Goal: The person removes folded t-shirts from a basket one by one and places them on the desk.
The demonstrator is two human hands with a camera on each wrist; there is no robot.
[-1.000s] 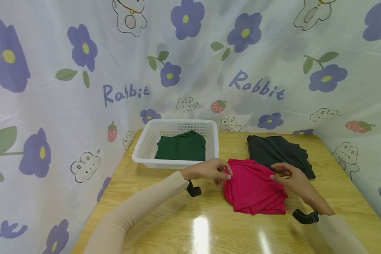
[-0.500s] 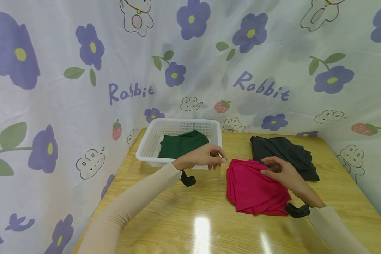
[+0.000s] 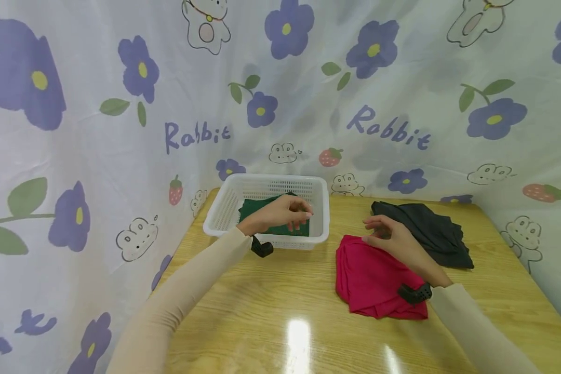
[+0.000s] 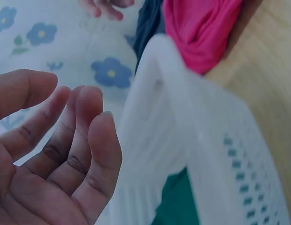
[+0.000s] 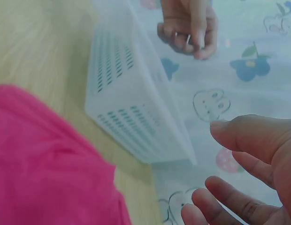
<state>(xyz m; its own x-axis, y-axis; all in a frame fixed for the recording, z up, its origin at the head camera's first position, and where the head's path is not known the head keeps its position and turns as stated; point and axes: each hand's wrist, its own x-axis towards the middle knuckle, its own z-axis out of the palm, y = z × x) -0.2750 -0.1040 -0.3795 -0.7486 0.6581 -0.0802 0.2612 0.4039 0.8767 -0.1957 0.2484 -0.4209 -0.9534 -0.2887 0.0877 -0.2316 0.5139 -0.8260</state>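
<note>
My left hand (image 3: 280, 212) hovers over the white basket (image 3: 266, 239), its fingers loosely bent with nothing between them. Inside the basket lies a folded dark green cloth (image 3: 252, 206), partly hidden by that hand. To the right, my right hand (image 3: 395, 241) is above the far part of a folded pink-red cloth (image 3: 376, 285), fingers relaxed and holding nothing. In the left wrist view the left palm (image 4: 47, 197) faces up beside the basket's rim. The right wrist view has the right fingers (image 5: 248, 136) spread apart, away from the pink-red cloth.
A folded dark grey cloth (image 3: 425, 234) lies at the back right, just behind the pink-red one. All of it is on a wooden table (image 3: 243, 311). A white curtain (image 3: 299, 93) printed with flowers and rabbits hangs behind and at the sides.
My left hand has moved left from the pink-red cloth to over the basket. My right hand has shifted left and away from me, above the cloth. The cloths have stayed in place.
</note>
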